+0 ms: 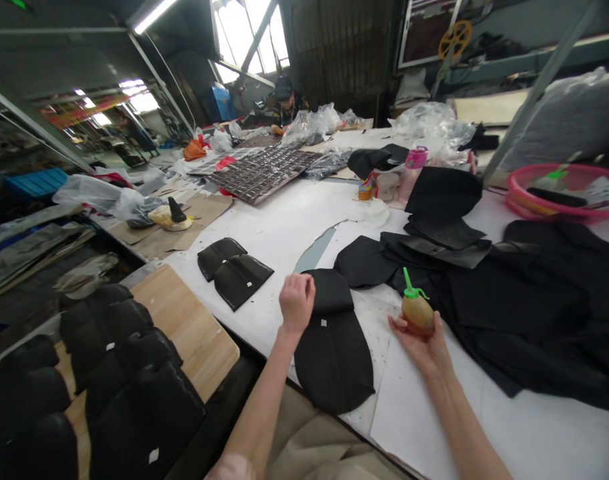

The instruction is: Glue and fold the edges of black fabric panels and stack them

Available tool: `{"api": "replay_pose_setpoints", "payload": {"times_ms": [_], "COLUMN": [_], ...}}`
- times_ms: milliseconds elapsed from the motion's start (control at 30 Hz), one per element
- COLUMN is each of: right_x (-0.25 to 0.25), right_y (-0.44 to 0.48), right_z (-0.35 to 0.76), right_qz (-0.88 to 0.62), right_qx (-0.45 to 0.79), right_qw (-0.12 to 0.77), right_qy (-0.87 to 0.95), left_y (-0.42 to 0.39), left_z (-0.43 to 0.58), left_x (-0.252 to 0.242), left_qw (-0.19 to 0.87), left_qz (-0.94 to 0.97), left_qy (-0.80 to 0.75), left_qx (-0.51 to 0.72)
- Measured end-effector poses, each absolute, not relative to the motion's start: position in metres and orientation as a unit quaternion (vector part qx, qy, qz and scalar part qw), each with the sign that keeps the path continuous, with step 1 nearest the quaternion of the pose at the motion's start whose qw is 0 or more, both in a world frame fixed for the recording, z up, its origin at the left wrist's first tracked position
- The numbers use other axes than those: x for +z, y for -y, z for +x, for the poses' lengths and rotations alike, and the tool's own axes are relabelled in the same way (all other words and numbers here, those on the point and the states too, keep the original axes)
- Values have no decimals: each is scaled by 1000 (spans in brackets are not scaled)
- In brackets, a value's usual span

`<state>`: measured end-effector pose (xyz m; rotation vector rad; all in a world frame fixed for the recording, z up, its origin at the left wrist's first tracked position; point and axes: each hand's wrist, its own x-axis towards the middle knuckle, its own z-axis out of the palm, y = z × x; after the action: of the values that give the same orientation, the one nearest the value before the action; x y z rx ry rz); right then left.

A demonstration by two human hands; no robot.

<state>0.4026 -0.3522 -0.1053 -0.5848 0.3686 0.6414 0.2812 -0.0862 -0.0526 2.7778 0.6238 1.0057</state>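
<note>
On the white tabletop in front of me lies a black padded piece [337, 363] with a small white tag and a folded upper part. My left hand [297, 303] is closed at the upper left edge of this piece; its fingertips are turned away, so what they pinch, if anything, is hidden. To the right, my right hand [427, 347] is wrapped from below around a squeeze bottle [417, 315] of amber liquid with a green nozzle, held upright above the table. Two smaller black padded pieces [242, 277] lie to the left of my hands.
Several black padded pieces [134, 387] rest on a wooden board [184, 327] at the left. Black fabric [549, 313] is heaped at the right, below a pink basin [514, 190]. A dark gridded sheet [264, 170] lies farther back. Another person [287, 103] sits at the far end.
</note>
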Motion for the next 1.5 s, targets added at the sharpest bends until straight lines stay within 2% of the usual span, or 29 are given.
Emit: {"api": "replay_pose_setpoints", "payload": {"times_ms": [67,100,200,267,500,633,800,867,967,1067,1167,1233,1333,1433,1500], "right_x": [-106,-107,-108,-108,-104,-104,-106,-105,-104,-104,-104,-104,-103,-101,-101], "right_y": [352,352,352,352,350,349,350,350,350,350,349,349,350,350,350], "right_z": [403,403,404,405,406,406,406,405,404,404,404,404,405,404,402], "right_qz": [-283,-284,-290,-291,-283,-280,-279,-276,-271,-275,-279,-278,-282,-299,-314], "right_qx": [311,312,318,323,320,323,327,325,329,330,326,327,333,331,324], "right_qw": [889,889,887,886,886,889,888,889,887,886,886,886,884,881,880], "right_qy": [-179,-178,-167,-160,-177,-166,-165,-170,-176,-173,-175,-175,-168,-159,-146], "left_y": [116,128,144,140,119,114,107,104,102,101,101,98,91,83,82], "left_z": [256,245,232,236,257,270,286,287,276,260,250,253,270,288,294], "left_x": [-73,-82,-96,-96,-102,-109,-106,-99,-72,-21,27,35,3,-50,-75], "left_qw": [95,94,105,112,112,80,-3,-1,64,158,263,321,341,272,214], "left_qz": [966,977,983,979,979,979,991,989,975,954,936,930,935,960,975], "left_qy": [-52,-25,-76,-120,-114,-116,-87,-96,-127,-126,-98,-72,-53,-63,-64], "left_qx": [233,192,134,123,130,146,101,110,168,221,211,163,83,12,18]}}
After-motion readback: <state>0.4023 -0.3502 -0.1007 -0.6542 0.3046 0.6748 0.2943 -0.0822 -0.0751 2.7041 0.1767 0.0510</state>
